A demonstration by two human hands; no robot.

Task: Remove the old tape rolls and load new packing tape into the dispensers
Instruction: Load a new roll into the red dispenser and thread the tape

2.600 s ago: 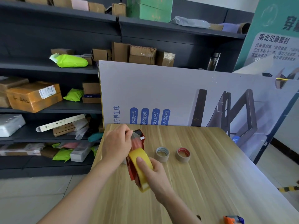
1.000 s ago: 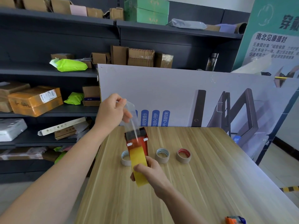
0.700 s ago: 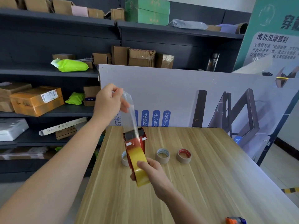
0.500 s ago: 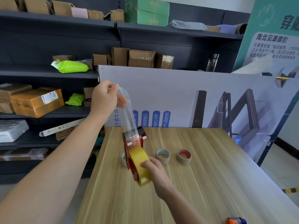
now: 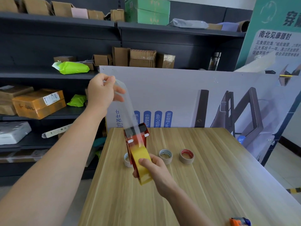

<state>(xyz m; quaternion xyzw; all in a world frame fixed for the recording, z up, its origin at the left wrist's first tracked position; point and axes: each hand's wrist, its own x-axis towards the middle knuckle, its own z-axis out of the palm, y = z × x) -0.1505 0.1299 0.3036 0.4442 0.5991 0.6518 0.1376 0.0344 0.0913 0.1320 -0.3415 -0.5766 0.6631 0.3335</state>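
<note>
My right hand [image 5: 154,168] grips a red tape dispenser [image 5: 136,138] that carries a yellow roll of tape [image 5: 140,160], held upright above the wooden table [image 5: 203,176]. My left hand [image 5: 101,92] pinches the free end of the clear tape strip [image 5: 128,110], which is stretched up and to the left from the dispenser's front. Three nearly bare cardboard cores lie on the table behind: one white [image 5: 126,159] half hidden by the dispenser, one grey-rimmed [image 5: 165,156] and one red-rimmed [image 5: 186,156].
A large printed board [image 5: 187,95] leans along the table's far edge. Dark shelves [image 5: 40,74] with boxes and parcels fill the left and back. An orange and blue object [image 5: 239,222] lies at the table's near right edge.
My left hand has drawn the clear tape strip out of the dispenser, rising up and left. My right hand has kept the dispenser almost in place.
</note>
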